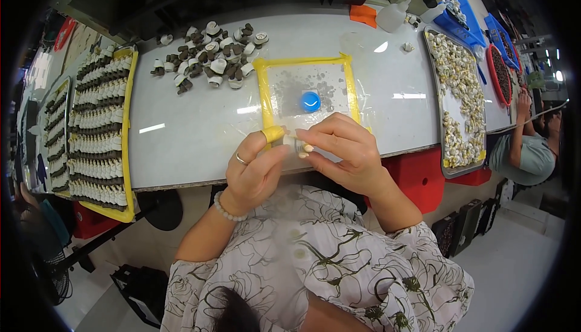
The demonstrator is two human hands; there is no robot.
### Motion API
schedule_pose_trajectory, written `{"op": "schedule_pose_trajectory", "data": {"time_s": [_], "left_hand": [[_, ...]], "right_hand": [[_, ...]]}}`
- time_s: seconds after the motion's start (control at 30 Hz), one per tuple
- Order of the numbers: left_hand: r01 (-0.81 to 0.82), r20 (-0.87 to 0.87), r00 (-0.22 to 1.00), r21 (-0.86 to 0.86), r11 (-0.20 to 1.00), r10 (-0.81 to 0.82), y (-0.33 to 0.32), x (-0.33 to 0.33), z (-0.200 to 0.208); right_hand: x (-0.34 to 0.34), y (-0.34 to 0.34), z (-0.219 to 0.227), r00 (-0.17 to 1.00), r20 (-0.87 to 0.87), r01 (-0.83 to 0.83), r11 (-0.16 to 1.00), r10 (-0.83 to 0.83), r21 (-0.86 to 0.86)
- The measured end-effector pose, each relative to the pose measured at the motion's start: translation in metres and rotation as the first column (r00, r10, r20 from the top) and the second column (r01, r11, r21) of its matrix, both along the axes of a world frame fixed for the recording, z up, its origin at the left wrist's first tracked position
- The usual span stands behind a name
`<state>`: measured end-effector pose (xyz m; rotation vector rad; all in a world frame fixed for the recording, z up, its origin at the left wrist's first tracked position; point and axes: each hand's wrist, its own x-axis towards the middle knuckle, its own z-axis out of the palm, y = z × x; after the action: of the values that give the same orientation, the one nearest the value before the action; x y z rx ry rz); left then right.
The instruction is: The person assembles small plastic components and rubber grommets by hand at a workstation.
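Note:
My left hand (257,167), with a ring and yellow tape round a finger, pinches a small whitish piece (289,142) at the table's front edge. Opposite it, the fingertips of my right hand (345,150) close on the same piece, where cream-coloured bits show between them. The fingers hide most of its shape. Just beyond my hands, a round blue cap-like thing (310,101) sits on a pale square pad (281,84) bordered with yellow tape. Damp-looking spots mark the pad.
A pile of small white-and-dark-brown parts (212,60) lies at the back left. Similar parts stand in rows in a yellow-edged tray (129,120) on the left. Small cream pieces fill a metal tray (446,169) on the right, near a white bottle (393,16) and a red stool (414,178).

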<state>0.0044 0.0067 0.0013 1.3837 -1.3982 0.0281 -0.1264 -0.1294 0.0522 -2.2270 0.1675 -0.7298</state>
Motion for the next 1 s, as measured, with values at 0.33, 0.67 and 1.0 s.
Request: {"op": "schedule_pose_trajectory", "data": {"time_s": [0.33, 0.67, 1.0], "left_hand": [[0.023, 0.040, 0.999, -0.073, 0.997, -0.020, -0.0010, -0.0007, 0.0005], [0.037, 0.103, 0.994, -0.021, 0.999, -0.035, 0.0011, 0.0010, 0.0054], [0.065, 0.104, 0.993, -0.027, 0.998, -0.062, -0.0003, 0.0028, 0.0049]], "right_hand": [[-0.0044, -0.0004, -0.0011, 0.999, -0.028, -0.039, 0.999, 0.039, -0.029], [-0.0021, 0.0004, 0.0006, 0.996, -0.045, -0.081, 0.996, 0.080, -0.028], [-0.0016, 0.0002, 0.0016, 0.994, -0.071, -0.084, 0.996, 0.081, -0.032]]}}
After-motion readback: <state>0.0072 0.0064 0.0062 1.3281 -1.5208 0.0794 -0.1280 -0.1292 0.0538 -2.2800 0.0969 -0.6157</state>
